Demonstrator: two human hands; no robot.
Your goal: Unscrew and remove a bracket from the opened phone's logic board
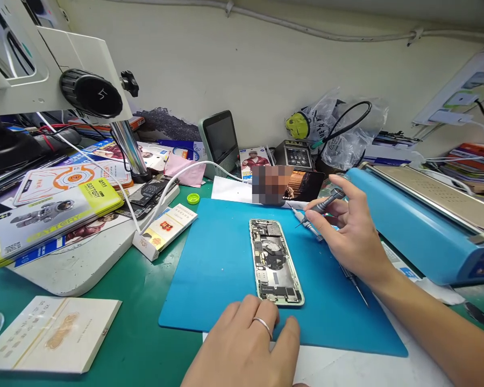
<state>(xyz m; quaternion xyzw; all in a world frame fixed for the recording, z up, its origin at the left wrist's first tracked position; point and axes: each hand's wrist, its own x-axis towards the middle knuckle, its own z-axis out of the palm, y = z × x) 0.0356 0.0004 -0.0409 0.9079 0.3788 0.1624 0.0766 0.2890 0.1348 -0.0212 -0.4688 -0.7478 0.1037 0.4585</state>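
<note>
An opened phone [277, 263] lies on a blue mat [210, 269], its inner boards and parts exposed. My left hand [246, 344], with a ring on one finger, rests at the phone's lower end. Its fingers are bent and a little apart, holding nothing; their tips are partly hidden. My right hand [353, 231] is raised over the mat's right side, thumb and fingers pinching a grey screwdriver [331, 199] whose thin tip points down to the left. Another screwdriver [312, 228] lies just beneath it. A third, slim screwdriver [355, 282] lies below my right wrist, partly covered.
A blue machine [423, 231] stands at the right. On the left are a microscope stand [91, 91], a yellow battery box [56, 220] and a cigarette pack [165, 231]. A flat white box [50, 333] lies front left. Behind the mat stands a small screen [221, 137].
</note>
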